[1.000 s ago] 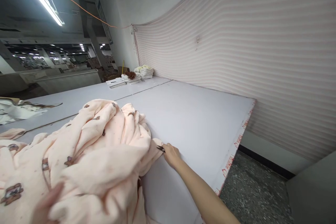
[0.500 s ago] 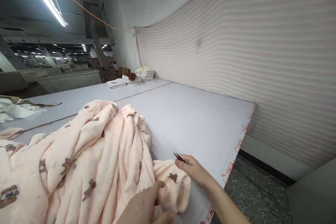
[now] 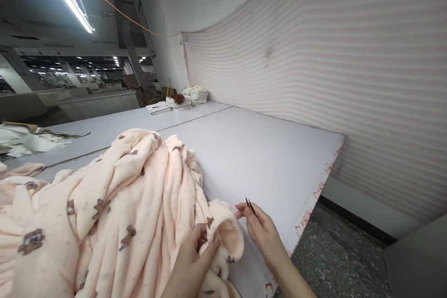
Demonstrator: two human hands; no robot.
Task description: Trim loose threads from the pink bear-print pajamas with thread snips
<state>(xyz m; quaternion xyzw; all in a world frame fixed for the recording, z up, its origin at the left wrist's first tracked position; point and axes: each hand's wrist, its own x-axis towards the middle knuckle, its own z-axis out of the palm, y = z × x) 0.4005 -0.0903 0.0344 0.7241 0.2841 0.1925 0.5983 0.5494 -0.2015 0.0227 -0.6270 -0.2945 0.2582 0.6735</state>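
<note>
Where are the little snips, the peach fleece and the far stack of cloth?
snips point(image 3: 250, 206), head view, dark blade tips.
peach fleece point(image 3: 139, 205), head view, middle folds.
cloth stack point(image 3: 196, 95), head view, its side.

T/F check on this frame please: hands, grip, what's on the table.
1. The left hand has its grip on a fold of the peach bear-print fabric, with the right hand close beside it. True.
2. The right hand is empty. False: it holds a small dark pointed tool between its fingers.
3. The fabric lies bunched up on a pale table. True.
4. The table's far end is bare. False: stacks of folded cloth sit there.
</note>
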